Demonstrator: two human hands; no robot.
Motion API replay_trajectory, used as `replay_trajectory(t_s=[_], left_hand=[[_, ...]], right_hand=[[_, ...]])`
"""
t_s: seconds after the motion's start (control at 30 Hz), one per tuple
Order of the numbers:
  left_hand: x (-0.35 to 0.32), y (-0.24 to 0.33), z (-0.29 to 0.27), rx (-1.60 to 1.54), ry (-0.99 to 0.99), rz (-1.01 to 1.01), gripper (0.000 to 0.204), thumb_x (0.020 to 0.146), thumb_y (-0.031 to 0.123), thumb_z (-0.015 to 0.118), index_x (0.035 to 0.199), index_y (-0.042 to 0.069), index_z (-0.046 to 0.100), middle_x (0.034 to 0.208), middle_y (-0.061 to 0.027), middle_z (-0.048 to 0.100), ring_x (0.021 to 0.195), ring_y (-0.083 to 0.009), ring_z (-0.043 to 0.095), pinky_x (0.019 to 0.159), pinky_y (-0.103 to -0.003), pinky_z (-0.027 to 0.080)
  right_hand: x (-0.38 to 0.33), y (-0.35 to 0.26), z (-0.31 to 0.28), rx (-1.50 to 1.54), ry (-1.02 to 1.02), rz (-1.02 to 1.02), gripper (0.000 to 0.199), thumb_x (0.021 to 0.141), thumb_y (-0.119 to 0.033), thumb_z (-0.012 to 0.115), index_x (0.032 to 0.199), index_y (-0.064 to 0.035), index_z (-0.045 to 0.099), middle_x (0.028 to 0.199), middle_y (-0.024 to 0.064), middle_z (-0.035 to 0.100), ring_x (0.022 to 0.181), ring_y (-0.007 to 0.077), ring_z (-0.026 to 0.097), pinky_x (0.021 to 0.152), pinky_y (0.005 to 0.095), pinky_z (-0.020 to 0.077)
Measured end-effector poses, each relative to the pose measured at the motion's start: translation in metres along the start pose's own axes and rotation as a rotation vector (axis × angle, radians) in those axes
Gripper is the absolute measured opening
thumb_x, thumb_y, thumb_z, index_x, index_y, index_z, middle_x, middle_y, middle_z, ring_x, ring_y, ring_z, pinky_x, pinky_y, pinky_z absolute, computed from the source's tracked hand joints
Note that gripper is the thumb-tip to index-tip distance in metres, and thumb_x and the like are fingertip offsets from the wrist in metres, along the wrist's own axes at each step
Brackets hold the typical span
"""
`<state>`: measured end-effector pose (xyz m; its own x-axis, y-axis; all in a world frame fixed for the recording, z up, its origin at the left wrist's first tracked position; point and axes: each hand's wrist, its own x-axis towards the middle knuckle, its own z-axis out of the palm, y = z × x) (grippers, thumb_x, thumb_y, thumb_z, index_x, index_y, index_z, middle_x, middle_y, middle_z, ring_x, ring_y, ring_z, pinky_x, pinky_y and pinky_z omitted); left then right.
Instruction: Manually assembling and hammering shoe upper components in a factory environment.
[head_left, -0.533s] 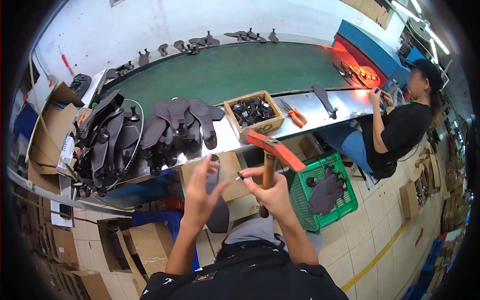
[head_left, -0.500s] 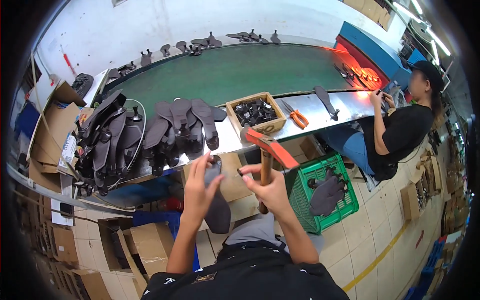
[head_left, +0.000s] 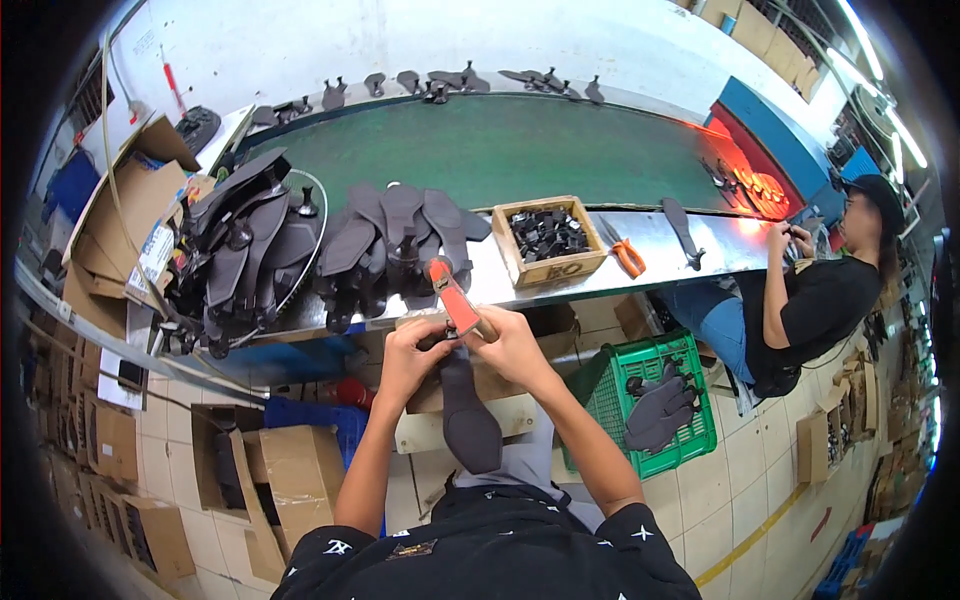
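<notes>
A dark grey shoe sole extends from my hands toward my lap, its heel end away from me. My left hand is closed in a pinch at that heel end; whatever sits between its fingertips is too small to make out. Beside it, my right hand grips a hammer with an orange-red head and wooden handle, head pointing up and away. The right fingertips also meet the heel end, close to the left ones. Under the sole is a wooden block or stool, partly covered.
Heeled soles lie piled on the metal-edged bench. A wooden box of small black parts and orange-handled pliers sit there. Behind runs a green conveyor belt. A green crate holds soles; a co-worker sits right.
My hands have come together at the sole's heel end; they were apart, with a small dark piece in my right fingertips. The hammer has swung left and the view has shifted.
</notes>
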<state>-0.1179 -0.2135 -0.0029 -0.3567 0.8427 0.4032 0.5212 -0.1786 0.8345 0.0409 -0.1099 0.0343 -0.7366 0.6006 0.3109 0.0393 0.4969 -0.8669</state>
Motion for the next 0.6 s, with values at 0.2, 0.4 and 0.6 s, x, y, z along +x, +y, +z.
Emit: replay_trajectory(t_s=[0.2, 0.4, 0.6], left_hand=[[-0.003, 0.000, -0.004, 0.024, 0.001, -0.023, 0.027, 0.072, 0.010, 0.079, 0.096, 0.000, 0.072, 0.089, -0.0120, 0.071, 0.083, -0.0270, 0.068, 0.078, -0.034, 0.052], [-0.001, 0.005, -0.012, 0.078, -0.071, -0.061, 0.028, 0.072, 0.011, 0.081, 0.097, 0.001, 0.072, 0.091, -0.0141, 0.071, 0.085, -0.0284, 0.068, 0.079, -0.036, 0.052], [0.000, 0.001, -0.011, 0.000, -0.078, -0.097, 0.030, 0.072, 0.011, 0.080, 0.099, 0.002, 0.072, 0.097, -0.0151, 0.071, 0.090, -0.0287, 0.068, 0.082, -0.036, 0.052]], right_hand=[[-0.004, -0.005, 0.001, -0.127, 0.003, -0.106, 0.028, 0.079, -0.003, 0.069, 0.106, 0.0013, 0.067, 0.107, 0.0181, 0.068, 0.097, 0.0365, 0.065, 0.086, 0.0386, 0.0516], [-0.006, -0.017, 0.000, -0.293, -0.032, -0.146, 0.031, 0.073, 0.003, 0.069, 0.104, 0.0014, 0.066, 0.107, 0.0157, 0.067, 0.093, 0.0355, 0.066, 0.081, 0.0376, 0.0529], [-0.007, -0.012, 0.001, -0.366, -0.028, -0.132, 0.031, 0.074, 0.005, 0.067, 0.105, 0.0014, 0.065, 0.107, 0.0152, 0.067, 0.094, 0.0352, 0.066, 0.081, 0.0376, 0.0528]])
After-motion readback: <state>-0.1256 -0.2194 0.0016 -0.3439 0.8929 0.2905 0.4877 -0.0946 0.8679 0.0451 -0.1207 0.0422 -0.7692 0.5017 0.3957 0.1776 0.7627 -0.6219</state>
